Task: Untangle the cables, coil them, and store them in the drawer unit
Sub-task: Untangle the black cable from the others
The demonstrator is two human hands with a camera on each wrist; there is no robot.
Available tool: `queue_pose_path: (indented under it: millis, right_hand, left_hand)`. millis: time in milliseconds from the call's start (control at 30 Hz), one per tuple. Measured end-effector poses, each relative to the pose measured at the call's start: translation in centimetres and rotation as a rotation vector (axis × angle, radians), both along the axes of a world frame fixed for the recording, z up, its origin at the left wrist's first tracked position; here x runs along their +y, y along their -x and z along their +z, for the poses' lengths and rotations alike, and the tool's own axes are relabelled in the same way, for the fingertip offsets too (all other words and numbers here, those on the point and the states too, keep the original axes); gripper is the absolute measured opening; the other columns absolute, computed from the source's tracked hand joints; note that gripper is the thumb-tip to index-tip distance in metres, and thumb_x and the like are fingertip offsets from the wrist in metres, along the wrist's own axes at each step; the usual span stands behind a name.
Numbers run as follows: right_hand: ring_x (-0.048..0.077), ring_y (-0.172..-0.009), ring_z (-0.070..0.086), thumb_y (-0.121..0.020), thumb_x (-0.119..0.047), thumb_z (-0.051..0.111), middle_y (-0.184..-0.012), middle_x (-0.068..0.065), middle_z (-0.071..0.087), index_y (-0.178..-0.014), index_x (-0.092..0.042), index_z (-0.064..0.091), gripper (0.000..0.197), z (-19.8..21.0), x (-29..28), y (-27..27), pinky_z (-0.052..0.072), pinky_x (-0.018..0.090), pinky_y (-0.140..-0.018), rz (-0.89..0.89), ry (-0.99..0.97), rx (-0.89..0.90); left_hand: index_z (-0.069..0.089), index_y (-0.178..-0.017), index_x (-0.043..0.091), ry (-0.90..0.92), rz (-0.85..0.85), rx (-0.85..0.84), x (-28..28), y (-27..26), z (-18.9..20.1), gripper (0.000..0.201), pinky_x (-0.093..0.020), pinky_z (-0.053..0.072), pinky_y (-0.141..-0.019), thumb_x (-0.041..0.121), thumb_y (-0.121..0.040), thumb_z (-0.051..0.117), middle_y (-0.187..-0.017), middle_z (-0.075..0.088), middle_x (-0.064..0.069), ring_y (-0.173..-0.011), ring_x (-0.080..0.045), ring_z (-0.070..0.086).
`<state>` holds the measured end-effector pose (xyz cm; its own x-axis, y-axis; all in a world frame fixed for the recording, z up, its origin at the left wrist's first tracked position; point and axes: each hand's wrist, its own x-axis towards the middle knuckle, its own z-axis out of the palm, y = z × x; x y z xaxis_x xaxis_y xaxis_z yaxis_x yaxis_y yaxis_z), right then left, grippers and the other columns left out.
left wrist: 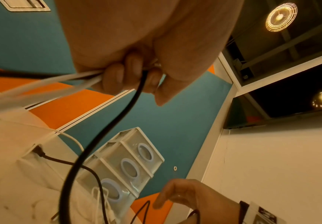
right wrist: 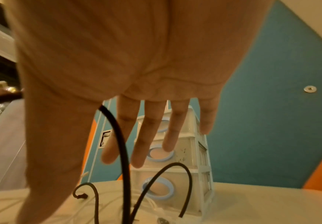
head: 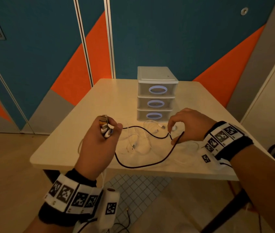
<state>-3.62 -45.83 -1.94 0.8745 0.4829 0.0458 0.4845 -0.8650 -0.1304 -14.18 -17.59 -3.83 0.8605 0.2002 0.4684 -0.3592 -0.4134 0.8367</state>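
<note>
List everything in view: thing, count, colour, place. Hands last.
drawer unit: one, clear plastic with three blue-ringed drawers, all shut, far middle of the table.
black cable: one, black, running from the left hand across the table to the right hand.
white cables: several, exact count unclear, white, tangled on the table in front of the drawer unit.
plugs: a bunch, count unclear, white and metallic, gripped in the left hand.
table: one, cream, centre.
left hand: grips the plugs with black and white cables trailing.
right hand: fingers extended; the black cable runs between thumb and forefinger.
</note>
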Motion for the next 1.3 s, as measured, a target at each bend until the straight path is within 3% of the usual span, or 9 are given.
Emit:
queue_pose_path:
  millis: [167, 333, 400, 467, 567, 767, 933, 1133, 1300]
  right_hand:
    - [0.011, -0.103, 0.05, -0.043, -0.076, 0.076, -0.112, -0.019, 0.057, -0.122, -0.048, 0.051, 0.088, -0.4, -1.6, 0.0, 0.046, 0.035, -0.091, -0.048, 0.09, 0.037]
    - [0.008, -0.074, 0.057, -0.069, -0.065, 0.074, -0.076, -0.012, 0.06, -0.08, -0.036, 0.071, 0.031, 0.6, -3.0, 0.9, 0.05, 0.031, -0.07, -0.19, 0.103, 0.038]
    - [0.012, -0.067, 0.061, -0.082, -0.065, 0.061, -0.065, -0.009, 0.065, -0.063, -0.029, 0.071, 0.042, 1.4, -2.7, 1.4, 0.05, 0.032, -0.067, -0.234, 0.025, -0.017]
    - [0.017, -0.06, 0.059, -0.088, -0.066, 0.051, -0.055, -0.003, 0.061, -0.053, -0.02, 0.064, 0.059, 2.3, -1.6, 1.8, 0.045, 0.03, -0.06, -0.249, -0.02, -0.115]
    - [0.019, -0.06, 0.059, -0.084, -0.057, 0.062, -0.052, -0.002, 0.056, -0.052, -0.019, 0.057, 0.05, 3.6, 1.4, 3.0, 0.043, 0.03, -0.06, -0.226, -0.104, -0.203]
    - [0.008, -0.064, 0.062, -0.076, -0.03, 0.073, -0.058, -0.009, 0.063, -0.07, -0.023, 0.071, 0.009, 4.9, 5.5, 5.4, 0.039, 0.016, -0.056, -0.155, -0.244, -0.198]
    - [-0.007, -0.061, 0.057, -0.078, -0.028, 0.074, -0.061, -0.013, 0.063, -0.079, -0.026, 0.071, 0.003, 3.1, 5.1, 5.0, 0.033, 0.007, -0.056, -0.087, -0.291, -0.189]
    - [0.017, -0.069, 0.062, -0.087, -0.032, 0.066, -0.065, -0.009, 0.059, -0.089, -0.025, 0.063, 0.008, -0.3, 3.4, 2.6, 0.047, 0.029, -0.064, -0.221, -0.254, -0.149]
    - [0.023, -0.065, 0.065, -0.091, -0.035, 0.059, -0.073, -0.001, 0.068, -0.092, -0.029, 0.048, 0.013, -1.4, 1.4, 0.3, 0.055, 0.039, -0.065, -0.317, -0.235, -0.154]
  left_hand:
    - [0.063, -0.107, 0.016, 0.141, 0.014, -0.027, 0.6, -0.7, -0.6, 0.025, -0.029, 0.038, -0.061, 0.032, -0.106, 0.044, -0.067, 0.047, 0.006, -0.059, -0.008, 0.043]
    - [0.057, -0.108, 0.003, 0.184, 0.015, -0.114, 1.1, -0.5, 0.0, 0.028, -0.02, 0.05, -0.059, 0.024, -0.108, 0.039, -0.068, 0.053, 0.003, -0.062, -0.017, 0.061]
    - [0.055, -0.108, 0.002, 0.209, -0.086, -0.091, 0.6, -0.1, 0.3, 0.025, -0.031, 0.051, -0.056, 0.023, -0.108, 0.041, -0.067, 0.047, 0.004, -0.055, -0.028, 0.053]
    - [0.056, -0.103, 0.009, 0.149, -0.186, -0.055, -0.4, 0.2, 0.4, 0.022, -0.035, 0.042, -0.051, 0.027, -0.106, 0.044, -0.061, 0.041, 0.009, -0.051, -0.018, 0.04]
    - [0.056, -0.099, 0.018, 0.007, -0.278, -0.019, -3.0, 0.6, 0.9, 0.022, -0.02, 0.04, -0.057, 0.037, -0.104, 0.046, -0.064, 0.048, 0.013, -0.057, -0.003, 0.043]
    - [0.061, -0.101, 0.026, -0.074, -0.305, 0.117, -6.7, 0.4, 0.5, 0.021, -0.01, 0.037, -0.056, 0.046, -0.094, 0.062, -0.069, 0.062, 0.023, -0.056, 0.003, 0.052]
    - [0.063, -0.089, 0.026, -0.142, -0.253, 0.12, -6.3, -0.3, -0.2, 0.016, -0.024, 0.04, -0.059, 0.032, -0.101, 0.055, -0.071, 0.063, 0.01, -0.066, -0.007, 0.056]
    - [0.059, -0.081, 0.029, 0.036, -0.248, 0.096, -4.8, 0.7, 1.0, 0.024, -0.002, 0.038, -0.067, 0.024, -0.103, 0.051, -0.073, 0.063, 0.027, -0.074, 0.01, 0.057]
    - [0.033, -0.062, 0.03, 0.016, -0.262, 0.044, -3.7, 1.8, 1.2, 0.045, -0.019, 0.026, -0.053, 0.017, -0.102, 0.049, -0.057, 0.03, 0.007, -0.054, -0.01, 0.026]
